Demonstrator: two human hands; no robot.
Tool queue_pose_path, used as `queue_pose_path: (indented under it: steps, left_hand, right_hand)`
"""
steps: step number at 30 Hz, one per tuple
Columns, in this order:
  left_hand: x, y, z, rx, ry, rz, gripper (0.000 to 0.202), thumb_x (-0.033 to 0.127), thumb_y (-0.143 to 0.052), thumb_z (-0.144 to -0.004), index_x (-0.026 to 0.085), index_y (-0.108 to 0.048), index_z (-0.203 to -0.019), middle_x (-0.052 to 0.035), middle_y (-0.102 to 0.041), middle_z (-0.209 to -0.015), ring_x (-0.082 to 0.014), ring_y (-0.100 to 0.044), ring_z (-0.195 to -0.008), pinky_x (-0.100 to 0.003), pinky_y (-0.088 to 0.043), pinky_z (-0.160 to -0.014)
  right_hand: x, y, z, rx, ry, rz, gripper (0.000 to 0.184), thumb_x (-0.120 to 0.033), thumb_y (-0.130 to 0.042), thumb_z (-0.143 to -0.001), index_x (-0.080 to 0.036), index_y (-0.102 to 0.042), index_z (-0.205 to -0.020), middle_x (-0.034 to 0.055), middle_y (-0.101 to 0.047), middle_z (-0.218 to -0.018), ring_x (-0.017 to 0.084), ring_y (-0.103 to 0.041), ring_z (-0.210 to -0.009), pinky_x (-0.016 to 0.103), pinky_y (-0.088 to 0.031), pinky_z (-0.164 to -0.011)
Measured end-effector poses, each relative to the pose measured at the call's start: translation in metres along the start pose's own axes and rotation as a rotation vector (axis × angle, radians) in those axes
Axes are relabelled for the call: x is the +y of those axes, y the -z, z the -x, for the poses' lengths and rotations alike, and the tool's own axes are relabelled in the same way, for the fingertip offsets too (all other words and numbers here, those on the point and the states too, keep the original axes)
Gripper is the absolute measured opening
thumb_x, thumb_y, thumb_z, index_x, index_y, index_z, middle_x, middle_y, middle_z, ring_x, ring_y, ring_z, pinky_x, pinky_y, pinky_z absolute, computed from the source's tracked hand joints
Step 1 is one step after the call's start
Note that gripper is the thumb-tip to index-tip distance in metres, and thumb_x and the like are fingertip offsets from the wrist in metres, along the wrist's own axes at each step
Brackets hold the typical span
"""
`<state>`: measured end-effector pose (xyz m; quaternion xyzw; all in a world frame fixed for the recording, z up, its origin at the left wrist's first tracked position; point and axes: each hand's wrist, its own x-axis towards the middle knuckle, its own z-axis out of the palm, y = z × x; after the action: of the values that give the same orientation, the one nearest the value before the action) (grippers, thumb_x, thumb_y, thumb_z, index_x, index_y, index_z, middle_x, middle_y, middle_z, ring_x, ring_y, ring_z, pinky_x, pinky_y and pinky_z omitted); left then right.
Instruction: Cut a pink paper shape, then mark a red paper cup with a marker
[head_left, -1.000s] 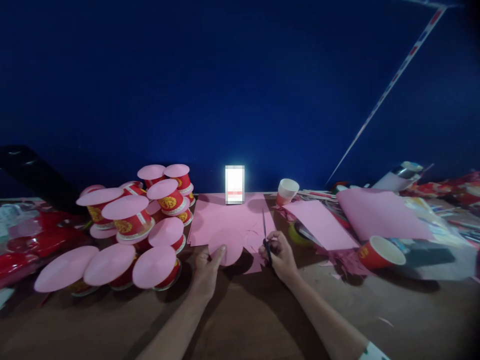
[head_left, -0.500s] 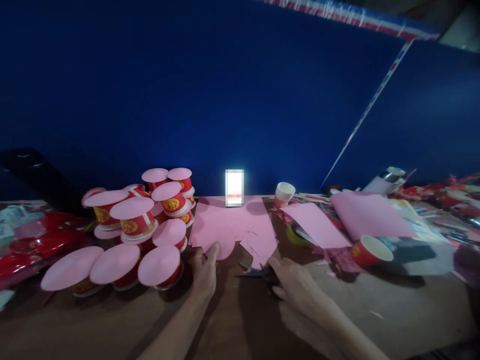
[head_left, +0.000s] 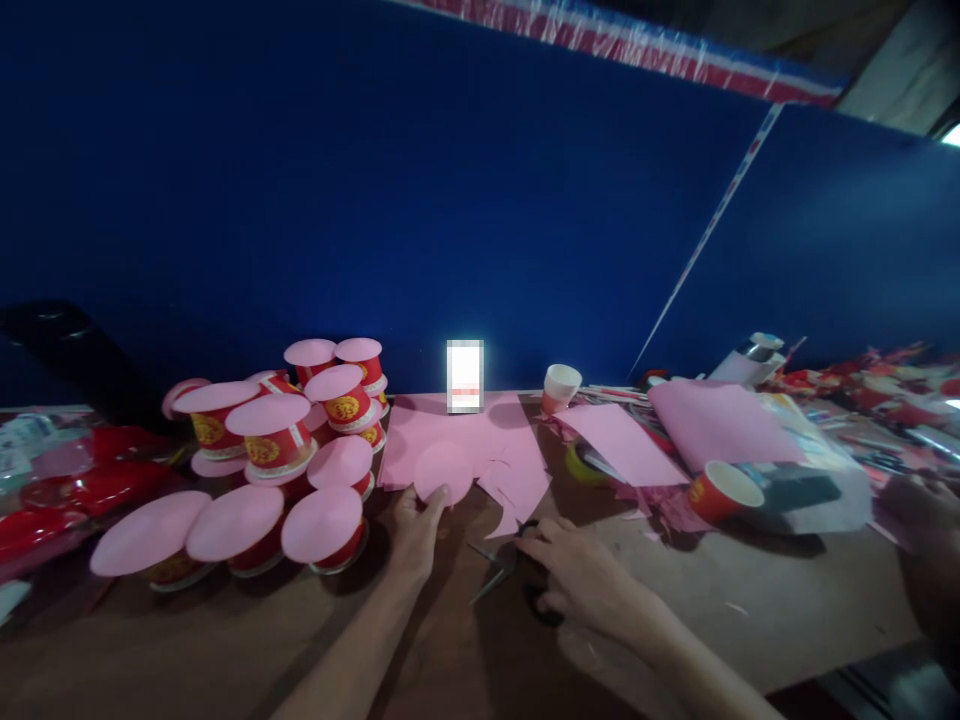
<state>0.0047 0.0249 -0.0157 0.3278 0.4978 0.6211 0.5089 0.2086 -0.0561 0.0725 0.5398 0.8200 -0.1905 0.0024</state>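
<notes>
My left hand (head_left: pixel 415 527) pinches the lower edge of a pink paper disc (head_left: pixel 443 471) held just above the pink paper sheets (head_left: pixel 517 455) on the table. My right hand (head_left: pixel 581 580) rests on the brown tabletop (head_left: pixel 465 640), fingers curled over the handles of scissors (head_left: pixel 499 572) that lie flat with their blades apart, pointing left. Left of my left hand stands a heap of red paper cups capped with pink discs (head_left: pixel 274 440).
A lit phone (head_left: pixel 465 376) leans on the blue wall. A white cup (head_left: pixel 561 387), more pink sheets (head_left: pixel 705 425), a red cup on its side (head_left: pixel 721 490) and scraps lie to the right. Another person's hand (head_left: pixel 919 510) shows at the far right edge.
My right hand has lowered the scissors from upright at the paper down onto the table. My left hand has lifted the cut disc free of the sheet. The view has swung slightly right.
</notes>
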Motion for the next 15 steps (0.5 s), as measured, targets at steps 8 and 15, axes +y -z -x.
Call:
queue_pose_path:
  steps: [8, 15]
  left_hand:
    - [0.0033, -0.0038, 0.0003, 0.006, 0.067, 0.063, 0.034, 0.027, -0.072, -0.057, 0.013, -0.063, -0.086, -0.0015, -0.064, -0.076, -0.0102, -0.055, -0.061, -0.021, -0.045, -0.055]
    - [0.0079, -0.0028, 0.0018, -0.045, 0.014, 0.013, 0.034, 0.028, -0.071, -0.060, 0.015, -0.059, -0.089, 0.0022, -0.061, -0.070, -0.0064, -0.049, -0.050, -0.018, -0.040, -0.045]
  right_hand:
    - [0.0027, -0.0074, 0.0050, 0.109, -0.003, 0.035, 0.048, -0.020, -0.068, -0.067, -0.023, -0.055, -0.114, 0.0082, -0.039, -0.130, 0.028, -0.037, -0.117, 0.037, -0.033, -0.093]
    - [-0.0056, -0.0038, 0.0056, 0.029, -0.116, 0.115, 0.024, -0.012, -0.061, -0.072, -0.018, -0.059, -0.095, 0.0074, -0.061, -0.098, 0.025, -0.054, -0.091, 0.032, -0.042, -0.075]
